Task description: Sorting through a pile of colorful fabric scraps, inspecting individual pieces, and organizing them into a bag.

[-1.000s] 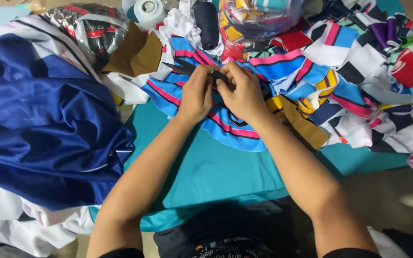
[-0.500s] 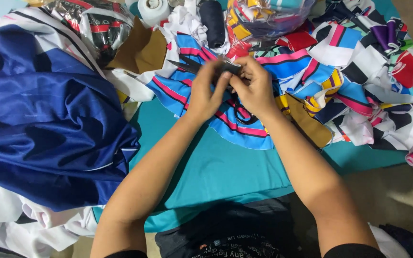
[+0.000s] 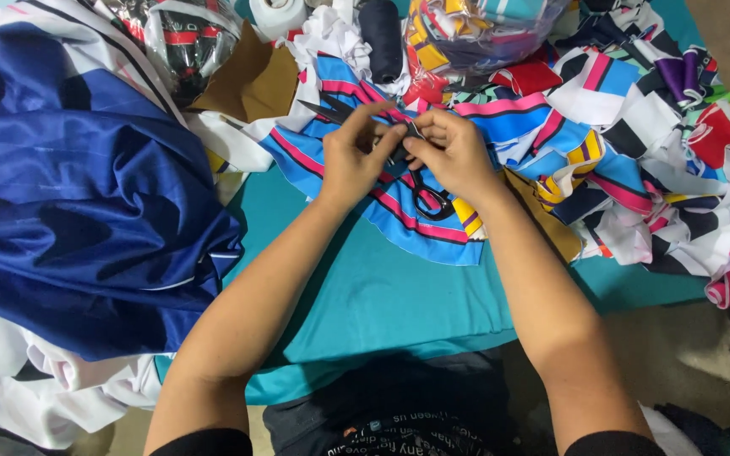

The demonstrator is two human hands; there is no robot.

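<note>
Scissors newly between both hands, fabric-side.

Striped fabric: showing blue, pink, black and white bands at centre.
Table cover: showing plain teal.
Cloth heap: lying deep blue, left.
Scissors: showing black.

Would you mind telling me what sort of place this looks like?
Probably a garment or sewing workroom. Piles of striped fabric offcuts cover a teal worktable, black scissors lie under the hands, and thread spools stand at the far edge beside a bundle of blue cloth.
</note>
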